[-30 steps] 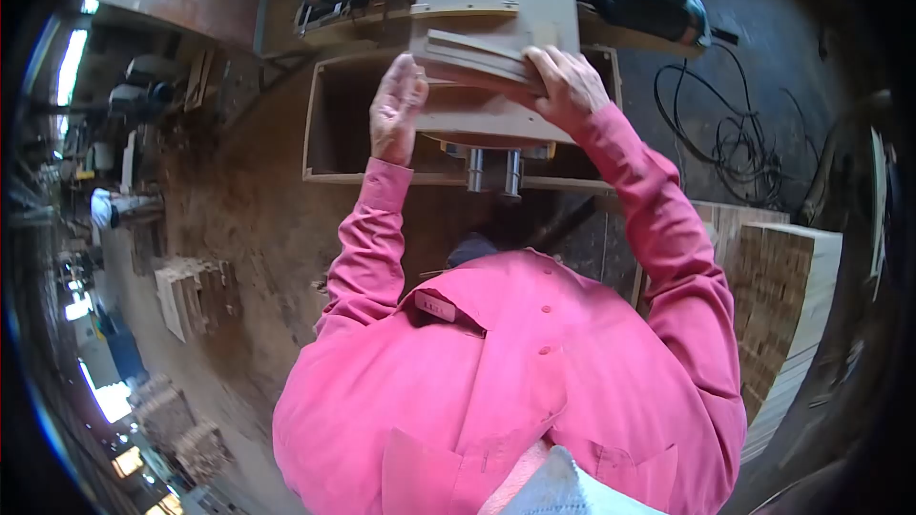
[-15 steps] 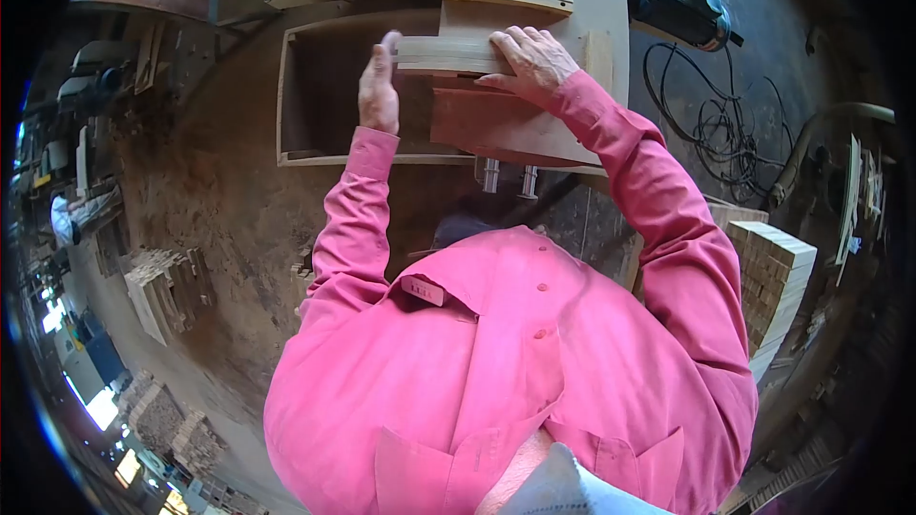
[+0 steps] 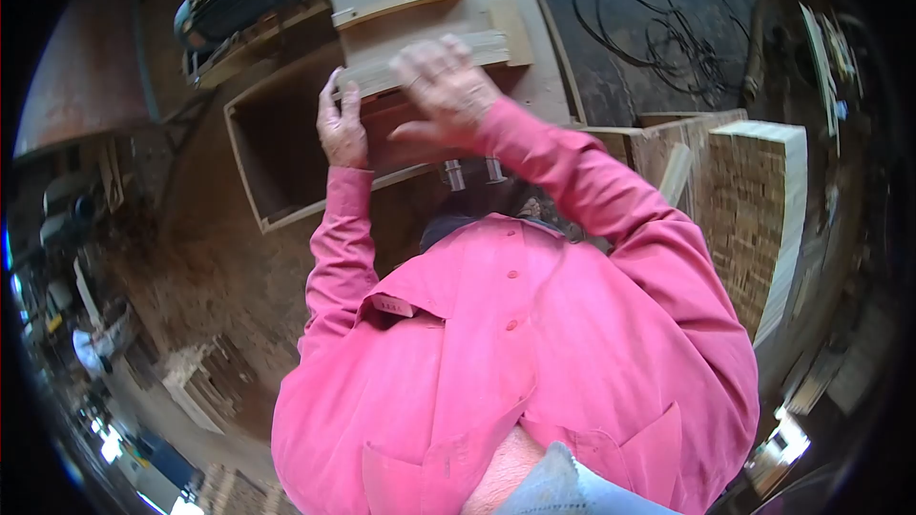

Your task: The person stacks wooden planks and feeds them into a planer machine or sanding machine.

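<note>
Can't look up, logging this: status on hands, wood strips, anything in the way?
Left hand open at left end of wood strips. Right hand open over them, blurred. Block by their right end.

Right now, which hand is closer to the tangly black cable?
Right. The right hand is over the wood strips, left of the black cable. The left hand is farther left, by the strips' left end.
</note>
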